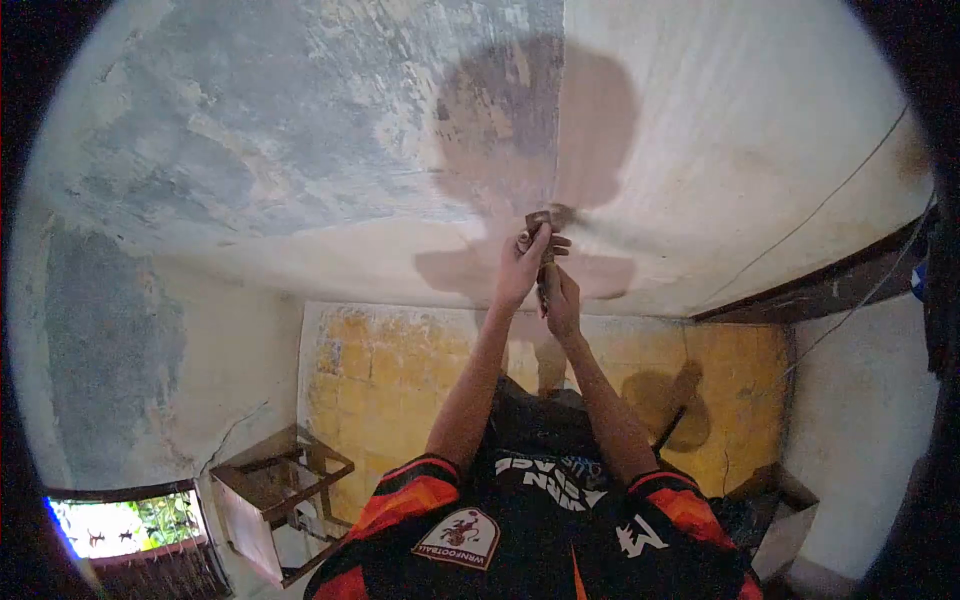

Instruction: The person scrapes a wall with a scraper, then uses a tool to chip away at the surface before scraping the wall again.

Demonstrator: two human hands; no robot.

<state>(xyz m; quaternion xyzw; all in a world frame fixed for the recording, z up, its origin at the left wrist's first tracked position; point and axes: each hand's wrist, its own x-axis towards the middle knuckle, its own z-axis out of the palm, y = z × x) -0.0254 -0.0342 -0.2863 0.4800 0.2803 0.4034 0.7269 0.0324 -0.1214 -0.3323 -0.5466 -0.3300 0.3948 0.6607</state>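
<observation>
The left hand [523, 265] and right hand [563, 300] both clench the small rusty metal scraper [545, 222], pressed against the whitewashed plaster [720, 120]. It is probably stiff and light, best gripped by its handle.

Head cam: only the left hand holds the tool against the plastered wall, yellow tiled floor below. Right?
Not quite. The head view shows both hands on the tool: the left hand is near its head and the right hand is lower on the handle. The rest stands: the tool is against the plastered wall, with the yellow tiled floor below.
</observation>
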